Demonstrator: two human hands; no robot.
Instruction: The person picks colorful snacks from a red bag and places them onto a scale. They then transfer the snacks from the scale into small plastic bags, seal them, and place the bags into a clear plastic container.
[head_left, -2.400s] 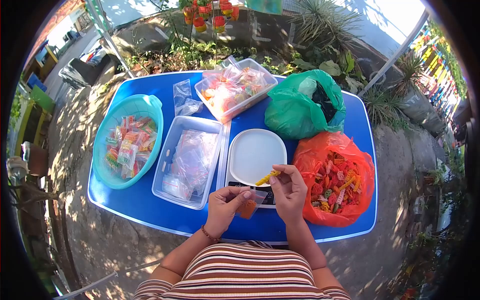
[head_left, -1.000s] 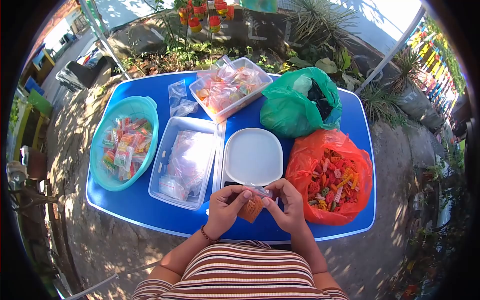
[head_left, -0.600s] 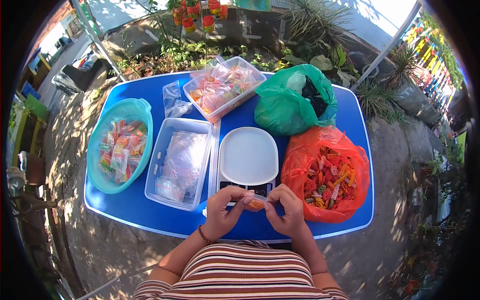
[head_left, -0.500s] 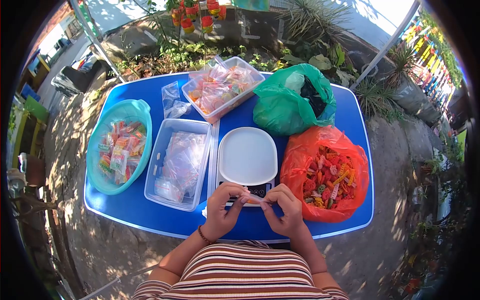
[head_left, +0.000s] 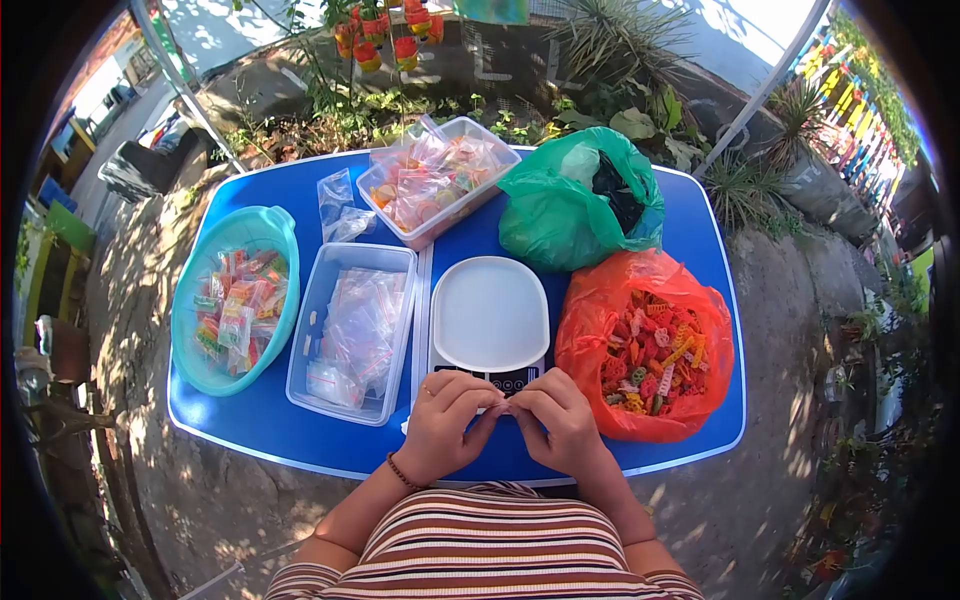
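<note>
My left hand (head_left: 446,418) and my right hand (head_left: 556,418) meet over the front edge of a kitchen scale (head_left: 490,312). Thumbs and fingers of both pinch a small clear plastic bag (head_left: 506,405), now mostly hidden by the fingertips. Nothing lies on the scale's white pan. Close to my right hand, an orange plastic bag (head_left: 590,300) gapes around red, yellow and green crinkled snack pieces (head_left: 655,355). On my left side, a clear plastic tub (head_left: 300,335) contains flat zip bags (head_left: 362,320).
A turquoise basin (head_left: 183,320) of filled snack packets (head_left: 240,310) stands far left. Behind are another tub (head_left: 450,222) with bagged snacks, a loose clear bag (head_left: 337,200) and a green plastic bag (head_left: 535,215). All rest on a blue table (head_left: 250,425).
My hands have drawn closer together, fingertips nearly touching. Less of the small plastic bag shows between them. The view has shifted slightly.
</note>
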